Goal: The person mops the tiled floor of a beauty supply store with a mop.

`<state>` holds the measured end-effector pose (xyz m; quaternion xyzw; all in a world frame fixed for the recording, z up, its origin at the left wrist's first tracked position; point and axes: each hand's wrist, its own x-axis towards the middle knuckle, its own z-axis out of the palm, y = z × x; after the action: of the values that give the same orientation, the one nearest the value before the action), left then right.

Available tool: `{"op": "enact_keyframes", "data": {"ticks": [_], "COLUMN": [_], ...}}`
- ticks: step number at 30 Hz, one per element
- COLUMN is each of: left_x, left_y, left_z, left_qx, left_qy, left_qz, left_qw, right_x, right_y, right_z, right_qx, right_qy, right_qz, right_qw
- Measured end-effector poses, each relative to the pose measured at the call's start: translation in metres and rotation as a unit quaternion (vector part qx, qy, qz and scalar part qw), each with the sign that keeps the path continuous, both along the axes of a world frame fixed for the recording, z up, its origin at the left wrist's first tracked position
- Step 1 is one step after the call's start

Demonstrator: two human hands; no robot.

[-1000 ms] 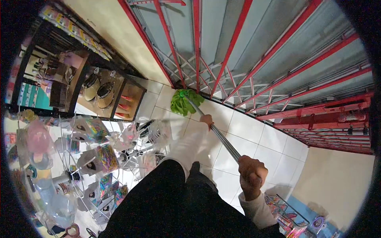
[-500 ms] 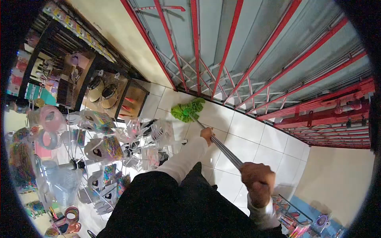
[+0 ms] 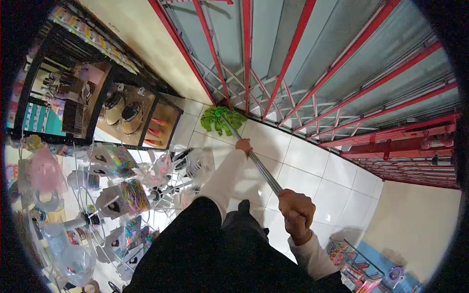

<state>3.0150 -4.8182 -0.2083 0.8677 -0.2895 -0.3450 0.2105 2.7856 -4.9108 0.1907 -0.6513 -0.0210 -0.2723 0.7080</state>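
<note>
A mop with a bright green head [image 3: 221, 120] and a long grey metal handle [image 3: 266, 173] slants across the tiled floor in front of me. Its head rests on white tiles against the foot of the red folding gate, near the corner with the cream wall. My left hand [image 3: 243, 145] is closed around the handle's lower part, not far above the green head. Higher up, near the handle's top end, my right hand [image 3: 296, 209] grips it in a fist. Both my sleeves are white.
The red folding gate [image 3: 286, 68] runs along the far side. To the left stand a dark shelf with shoes [image 3: 131, 117] and wire racks with bagged hair ties [image 3: 134, 195]. A wire basket of colourful packets [image 3: 354, 261] is at lower right.
The mop head has shifted left and slightly farther away, into the corner by the gate. Both hands have moved left and up with the handle.
</note>
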Motion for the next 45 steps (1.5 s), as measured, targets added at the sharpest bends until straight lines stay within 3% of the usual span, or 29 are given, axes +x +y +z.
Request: {"op": "enact_keyframes", "data": {"ticks": [3,5,8,11,13,15,16,17,18,21,22,23,24,26,31,34,36,38,40,43,44,45], "left_x": [-0.023,-0.043,-0.077,-0.081,-0.077,-0.075,-0.063,-0.055,-0.052,-0.047,-0.041,-0.030,-0.016,-0.003,-0.069,-0.129,-0.179,-0.242,-0.300,-0.414,-0.444,-0.485], "left_y": [0.011,0.022,0.021,0.012,0.011,0.016,0.008,0.001,-0.005,-0.021,-0.017,-0.005,0.006,0.026,0.028,0.016,0.009,-0.002,-0.008,-0.026,-0.029,-0.036], "left_z": [0.002,-0.002,-0.031,0.030,-0.003,-0.084,-0.045,-0.009,0.029,0.113,0.090,0.051,0.011,-0.026,0.029,0.048,0.055,0.084,0.089,0.128,0.186,0.163], "left_qx": [-0.076,-0.183,-0.390,-0.278,-0.318,-0.425,-0.307,-0.189,-0.097,0.070,0.069,0.057,0.049,0.052,0.204,0.269,0.239,0.171,0.006,-0.120,-0.109,-0.155], "left_qy": [0.039,0.104,0.201,0.413,0.406,0.386,0.304,0.185,0.084,-0.103,-0.098,-0.085,-0.080,-0.100,-0.094,-0.134,-0.221,-0.210,-0.164,-0.085,0.047,0.043], "left_qz": [0.061,0.154,0.315,0.494,0.456,0.414,0.300,0.167,0.047,-0.156,-0.167,-0.164,-0.165,-0.165,-0.072,-0.047,-0.085,-0.099,-0.206,-0.161,-0.116,-0.100], "left_qw": [0.994,0.965,0.842,0.713,0.725,0.706,0.850,0.950,0.991,0.980,0.979,0.981,0.982,0.980,0.972,0.952,0.942,0.958,0.965,0.976,0.986,0.982], "right_x": [-0.011,-0.019,-0.026,-0.024,-0.018,-0.009,-0.006,-0.004,-0.003,-0.008,-0.014,-0.024,-0.028,-0.043,-0.099,-0.141,-0.186,-0.236,-0.285,-0.349,-0.370,-0.389], "right_y": [0.009,0.019,0.013,0.018,0.017,0.012,0.009,0.005,0.001,-0.004,-0.005,-0.001,0.011,0.033,0.046,0.041,0.038,0.030,0.031,0.035,0.034,0.032], "right_z": [0.021,0.046,0.089,0.077,0.067,0.070,0.069,0.067,0.064,0.049,0.040,0.014,0.006,-0.031,-0.026,0.006,0.020,0.040,0.075,0.123,0.137,0.147], "right_qx": [-0.002,-0.002,0.018,0.029,0.024,0.026,0.022,0.019,0.017,0.004,-0.001,-0.032,-0.135,-0.007,-0.030,0.004,0.026,0.002,0.006,-0.003,0.008,0.000], "right_qy": [0.031,0.031,0.064,0.006,-0.035,-0.033,-0.034,-0.036,-0.040,-0.023,-0.011,-0.008,0.053,-0.047,-0.016,-0.024,0.017,0.048,0.092,0.114,0.118,0.112], "right_qz": [-0.003,-0.023,-0.001,-0.001,-0.012,-0.025,-0.034,-0.039,-0.045,-0.057,-0.062,-0.054,-0.093,-0.010,0.002,-0.057,-0.080,-0.073,-0.125,-0.114,-0.080,-0.049], "right_qw": [1.000,0.999,0.998,1.000,0.999,0.999,0.999,0.998,0.998,0.998,0.998,0.998,0.985,0.999,0.999,0.998,0.996,0.996,0.988,0.987,0.990,0.992]}}
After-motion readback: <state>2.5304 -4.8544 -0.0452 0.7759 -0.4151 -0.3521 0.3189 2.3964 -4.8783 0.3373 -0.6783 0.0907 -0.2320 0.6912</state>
